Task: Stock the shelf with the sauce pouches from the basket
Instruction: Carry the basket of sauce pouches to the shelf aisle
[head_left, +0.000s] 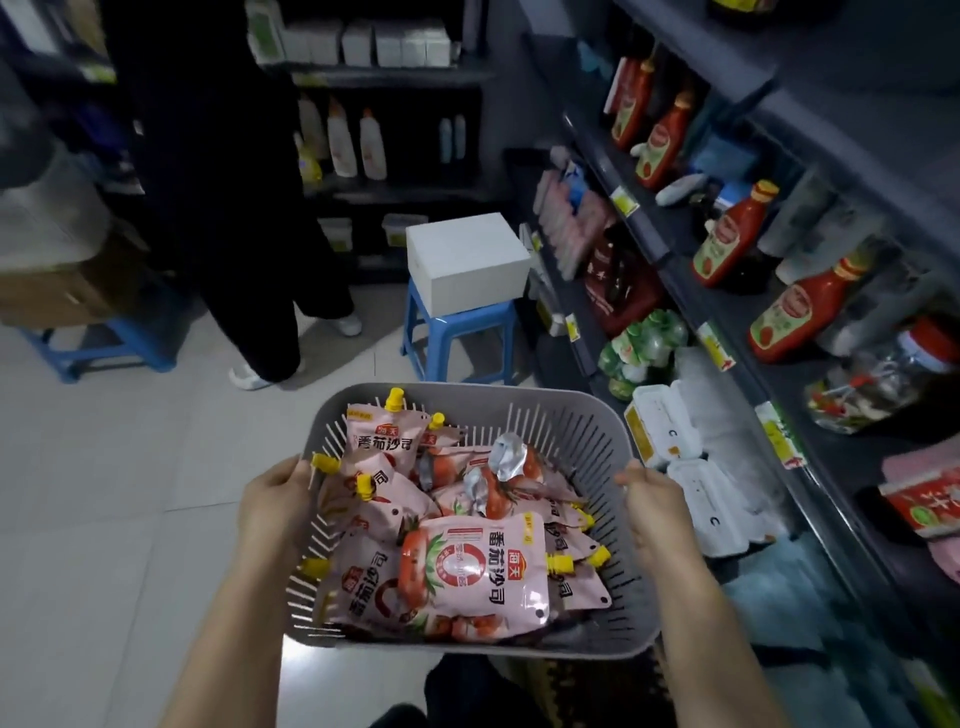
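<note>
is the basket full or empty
Well filled: pink sauce pouches lie piled and overlapping across the grey basket, hiding its floor. Left hand and right hand grip its sides.

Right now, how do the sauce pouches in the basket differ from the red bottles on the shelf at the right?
The sauce pouches are pink, flat and soft; the red bottles are tall and rigid. The pouches lie jumbled and overlapping in the grey basket; the bottles stand apart in a row on the shelf. Both have yellowish caps.
</note>
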